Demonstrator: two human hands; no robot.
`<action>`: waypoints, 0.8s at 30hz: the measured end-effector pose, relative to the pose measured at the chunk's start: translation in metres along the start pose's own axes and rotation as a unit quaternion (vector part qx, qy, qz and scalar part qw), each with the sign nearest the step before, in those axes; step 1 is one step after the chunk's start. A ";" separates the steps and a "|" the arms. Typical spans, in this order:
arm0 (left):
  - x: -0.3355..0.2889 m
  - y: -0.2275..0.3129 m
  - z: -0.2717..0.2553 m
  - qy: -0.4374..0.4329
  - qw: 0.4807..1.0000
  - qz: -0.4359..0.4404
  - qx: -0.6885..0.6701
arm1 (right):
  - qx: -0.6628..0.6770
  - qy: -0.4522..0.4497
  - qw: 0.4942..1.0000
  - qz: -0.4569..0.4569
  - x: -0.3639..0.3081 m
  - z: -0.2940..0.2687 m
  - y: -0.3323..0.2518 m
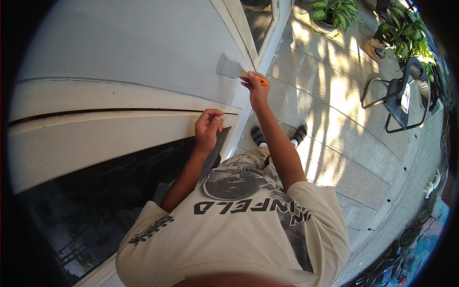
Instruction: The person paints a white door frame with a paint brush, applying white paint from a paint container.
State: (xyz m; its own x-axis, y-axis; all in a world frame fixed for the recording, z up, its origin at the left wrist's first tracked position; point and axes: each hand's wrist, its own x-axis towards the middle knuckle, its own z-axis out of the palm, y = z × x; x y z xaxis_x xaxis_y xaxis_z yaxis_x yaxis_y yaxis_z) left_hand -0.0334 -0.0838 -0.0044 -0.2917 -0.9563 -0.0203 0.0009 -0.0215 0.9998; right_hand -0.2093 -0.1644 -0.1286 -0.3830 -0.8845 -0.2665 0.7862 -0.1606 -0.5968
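Note:
A wide flat paintbrush (231, 67) with pale, paint-coated bristles and an orange-ended handle is in my right hand (258, 87). My fingers are wrapped round its handle. The bristles point left over the light grey wall panel (143, 43), near its right-hand corner; I cannot tell whether they touch it. Over the cream wooden frame (158, 125) below the panel is my left hand (209, 128), its fingers curled in loosely with nothing visible in them.
Dark window glass (105, 201) lies at the lower left, and another framed pane (259, 21) beyond the panel. To the right runs a tiled walkway (315, 119) with sun patches. A dark metal-framed chair (399, 95) and potted plants (330, 16) stand farther off.

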 end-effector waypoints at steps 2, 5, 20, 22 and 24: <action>0.000 0.000 0.001 0.002 1.000 0.016 -0.006 | -0.080 0.084 0.993 -0.007 0.018 -0.058 0.036; -0.003 0.001 0.003 0.000 1.000 0.009 -0.015 | -0.165 0.158 0.974 -0.012 0.022 -0.102 0.067; -0.007 -0.004 -0.004 0.026 0.999 -0.004 -0.022 | 0.067 -0.097 0.991 -0.065 -0.040 0.095 -0.099; -0.004 -0.001 -0.003 0.021 0.999 0.002 -0.024 | 0.035 -0.085 0.993 -0.070 -0.027 0.072 -0.066; -0.005 -0.003 -0.004 0.023 0.999 0.009 -0.025 | 0.047 -0.022 0.999 -0.012 -0.014 0.030 -0.022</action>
State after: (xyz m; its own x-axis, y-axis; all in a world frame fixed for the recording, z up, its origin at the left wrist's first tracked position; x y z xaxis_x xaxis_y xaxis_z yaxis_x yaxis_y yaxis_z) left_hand -0.0280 -0.0800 -0.0071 -0.2477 -0.9688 -0.0032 0.0535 -0.0170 0.9984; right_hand -0.2068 -0.1617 -0.0896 -0.3814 -0.8984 -0.2180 0.8204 -0.2202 -0.5277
